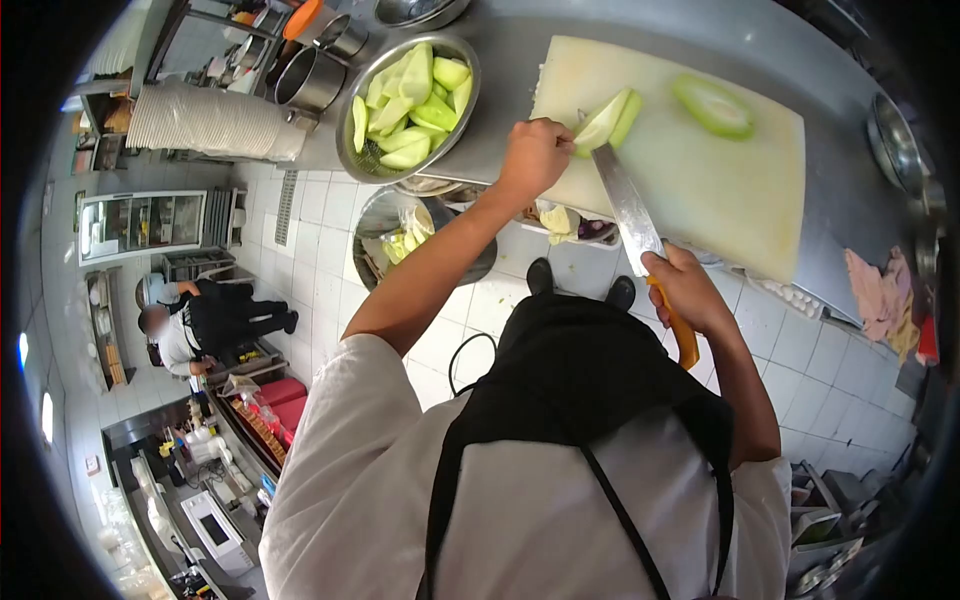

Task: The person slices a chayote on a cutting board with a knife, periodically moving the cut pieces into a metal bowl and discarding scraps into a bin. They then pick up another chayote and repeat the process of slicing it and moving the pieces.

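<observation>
My right hand (690,290) is wrapped round the yellow handle (683,335) of a broad-bladed knife (627,205). The blade's tip reaches the near end of a cut pale green gourd-like vegetable piece (605,122) on the white cutting board (690,195). At the board's left edge my left hand (540,155) is closed, its fingertips pinching that same end of the piece. Farther right on the board lies a halved vegetable (713,105), cut face up. Left of my left hand, a metal colander (472,75) holds several pale green wedges (415,100).
Below the counter edge stands a bin (370,225) with scraps inside. Metal pots (310,80) are at the back left, metal bowls (893,140) at the right. A pink cloth (875,290) lies near the right counter edge. Another person (205,325) stands across the tiled floor.
</observation>
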Available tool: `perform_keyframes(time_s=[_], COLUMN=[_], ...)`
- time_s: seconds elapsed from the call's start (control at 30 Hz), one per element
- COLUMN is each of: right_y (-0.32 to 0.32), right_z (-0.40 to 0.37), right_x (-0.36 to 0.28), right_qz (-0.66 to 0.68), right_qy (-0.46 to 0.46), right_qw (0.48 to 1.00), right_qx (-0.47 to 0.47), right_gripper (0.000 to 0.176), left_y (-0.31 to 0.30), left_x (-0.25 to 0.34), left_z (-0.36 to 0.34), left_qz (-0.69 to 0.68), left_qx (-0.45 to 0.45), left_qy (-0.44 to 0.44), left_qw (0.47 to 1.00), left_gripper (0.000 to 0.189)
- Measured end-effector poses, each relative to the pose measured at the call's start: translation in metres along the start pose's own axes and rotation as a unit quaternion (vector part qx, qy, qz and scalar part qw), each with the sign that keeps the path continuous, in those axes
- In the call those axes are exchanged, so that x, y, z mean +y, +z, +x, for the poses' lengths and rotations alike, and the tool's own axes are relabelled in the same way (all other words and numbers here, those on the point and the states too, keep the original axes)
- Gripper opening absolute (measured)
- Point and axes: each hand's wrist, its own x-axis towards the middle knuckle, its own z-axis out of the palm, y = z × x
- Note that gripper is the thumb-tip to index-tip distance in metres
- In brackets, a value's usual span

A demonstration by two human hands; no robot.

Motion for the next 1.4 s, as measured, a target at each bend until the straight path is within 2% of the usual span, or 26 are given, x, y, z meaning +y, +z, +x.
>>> perform_keyframes(time_s=[0.07, 0.13, 0.2, 0.23, 0.27, 0.3, 0.37, 0.47, 0.53, 0.57, 0.63, 0.67, 0.77, 0.87, 0.97, 1.07, 1.13, 1.2, 1.4], right_y=[0.001, 0.004, 0.004, 0.004, 0.001, 0.000, -0.004, -0.013, -0.020, -0.024, -0.033, -0.040, -0.033, -0.022, -0.014, -0.010, -0.007, -0.002, 0.002], right_z=[-0.006, -0.010, -0.011, -0.010, -0.007, -0.008, -0.016, -0.040, -0.060, -0.070, -0.083, -0.079, -0.080, -0.069, -0.062, -0.060, -0.053, -0.045, -0.032], right_x=[-0.005, -0.012, -0.018, -0.015, -0.008, -0.008, -0.011, -0.017, -0.014, -0.012, -0.007, 0.009, 0.010, 0.018, 0.020, 0.024, 0.031, 0.041, 0.033], right_qz=[-0.045, -0.109, -0.194, -0.246, -0.296, -0.341, -0.348, -0.372, -0.388, -0.378, -0.359, -0.359, -0.144, -0.047, -0.049, -0.093, -0.168, -0.278, -0.343], right_qy=[-0.004, -0.015, -0.023, -0.069, -0.115, -0.159, -0.131, -0.096, -0.112, -0.091, -0.056, -0.080, -0.018, -0.020, -0.024, -0.047, -0.098, -0.178, -0.162], right_qw=[0.998, 0.991, 0.975, 0.958, 0.936, 0.909, 0.910, 0.902, 0.890, 0.897, 0.909, 0.904, 0.974, 0.990, 0.991, 0.984, 0.963, 0.909, 0.886], right_qx=[0.034, 0.074, 0.108, 0.130, 0.153, 0.177, 0.182, 0.199, 0.214, 0.211, 0.205, 0.220, 0.171, 0.130, 0.125, 0.142, 0.186, 0.253, 0.266], right_gripper=[0.028, 0.032, 0.034, 0.033, 0.033, 0.032, 0.030, 0.029, 0.029, 0.029, 0.029, 0.030, 0.032, 0.031, 0.033, 0.033, 0.033, 0.031, 0.026], left_y=[-0.020, -0.041, -0.045, -0.049, -0.054, -0.056, -0.056, -0.057, -0.051, -0.048, -0.052, -0.053, -0.051, -0.047, -0.044, -0.050, -0.049, -0.049, -0.053], left_x=[0.018, 0.045, 0.046, 0.046, 0.050, 0.050, 0.052, 0.053, 0.035, 0.023, 0.007, -0.001, -0.028, -0.040, -0.039, -0.036, -0.039, -0.036, -0.029], left_z=[0.016, 0.039, 0.064, 0.081, 0.100, 0.107, 0.115, 0.100, 0.097, 0.096, 0.098, 0.095, 0.078, 0.061, 0.043, 0.027, 0.026, 0.025, 0.038], left_qz=[0.023, 0.050, 0.112, 0.143, 0.152, 0.157, 0.165, 0.105, 0.124, 0.133, 0.050, 0.008, -0.154, -0.144, -0.074, -0.060, -0.065, -0.053, 0.003], left_qx=[-0.028, 0.044, -0.132, -0.217, -0.336, -0.344, -0.363, -0.324, -0.253, -0.216, -0.244, -0.257, -0.221, -0.212, -0.174, -0.149, -0.129, -0.115, -0.116], left_qy=[0.003, 0.182, 0.223, 0.241, 0.227, 0.201, 0.154, 0.106, 0.133, 0.144, -0.039, -0.130, -0.258, -0.287, -0.201, -0.108, -0.097, -0.078, -0.025], left_qw=[0.999, 0.981, 0.959, 0.935, 0.901, 0.904, 0.904, 0.934, 0.950, 0.957, 0.968, 0.958, 0.928, 0.923, 0.961, 0.981, 0.985, 0.989, 0.993], left_gripper=[0.037, 0.061, 0.066, 0.069, 0.059, 0.056, 0.050, 0.036, 0.038, 0.039, 0.044, 0.048, 0.057, 0.060, 0.060, 0.059, 0.058, 0.056, 0.052])
